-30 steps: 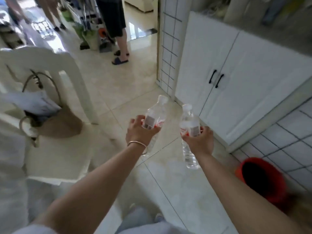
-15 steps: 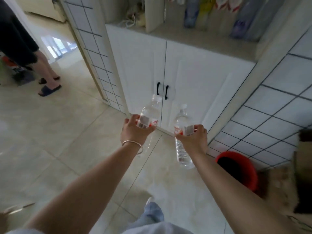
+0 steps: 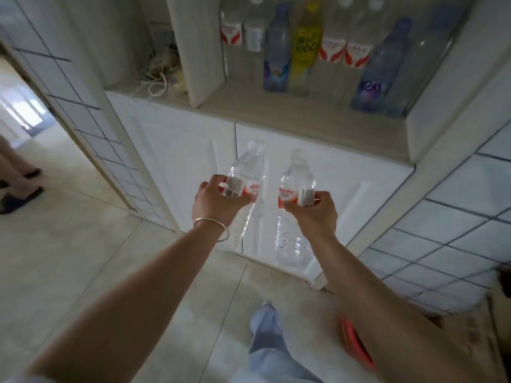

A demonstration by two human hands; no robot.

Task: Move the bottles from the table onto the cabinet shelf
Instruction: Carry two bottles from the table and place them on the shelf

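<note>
Two small clear bottles are in the air right now, one per hand, held out in front of the white cabinet doors (image 3: 193, 150) and below the shelf level. The left bottle (image 3: 246, 172) tilts a bit to the right at the top; the right bottle (image 3: 296, 189) is closer to upright. Both have white caps and a red-and-white label band.

They look like thin PET plastic, see-through all the way down — I can't honestly tell whether there's water in them or not, so weight is a guess. If empty they'd be featherlight and crush easily; either way the ribbed lower body is the flimsy part. The label band is the sensible place to hold, and that's where both grips are.

The left hand (image 3: 218, 201) has fingers curled round the label band, thumb on the near side. The right hand (image 3: 315, 214) does the same, fingertips wrapping onto the label.

The cabinet shelf (image 3: 276, 111) above already has a row of bottles (image 3: 304, 45) at the back — clear ones, bluish ones, a yellow one. The front strip of the shelf looks bare, so I'd guess these two go there.

A red bucket rim (image 3: 356, 344) peeks out under the right forearm.
</note>
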